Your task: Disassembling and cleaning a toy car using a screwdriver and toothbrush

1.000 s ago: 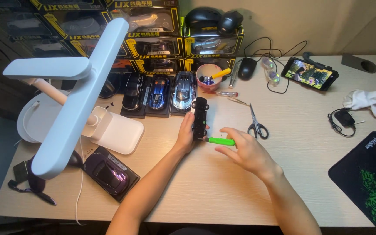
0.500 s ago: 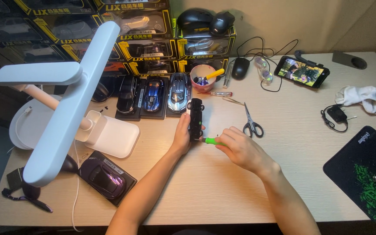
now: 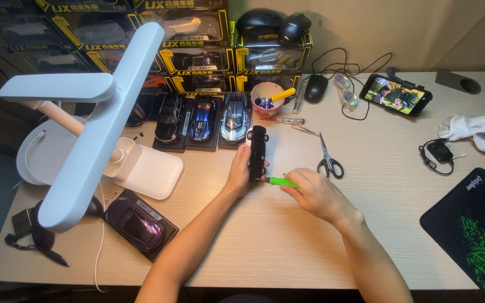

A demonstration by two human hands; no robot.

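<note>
The head camera looks down on a wooden counter (image 3: 287, 247) full of small things.

The left hand (image 3: 238, 171) is in the middle of the counter. Its fingers are wrapped around a black toy car (image 3: 256, 151) and hold it on its side, just above the counter top. The right hand (image 3: 315, 193) is just beside it. Its fingers pinch a screwdriver with a green handle (image 3: 282, 182). The tip of the screwdriver touches the lower end of the black toy car.

Behind the hands, three more toy cars stand in a row on dark bases: a black one (image 3: 169, 116), a blue one (image 3: 202, 119) and a silver one (image 3: 234, 116). Behind them are stacked black and yellow boxes (image 3: 203, 59) with toy cars inside. A pink cup (image 3: 266, 100) with tools in it stands near the silver car.

Scissors (image 3: 328, 157) lie near the right hand, not touching it. A purple toy car on a dark base (image 3: 136, 224) lies near the left arm. A big white lamp (image 3: 91, 129) stands on the left side of the counter.

Far to the right there is a phone (image 3: 397, 94) with its screen lit, a white cloth (image 3: 478, 133), and a black and green mouse pad (image 3: 472, 224). A black computer mouse (image 3: 315, 88) lies near the phone.
</note>
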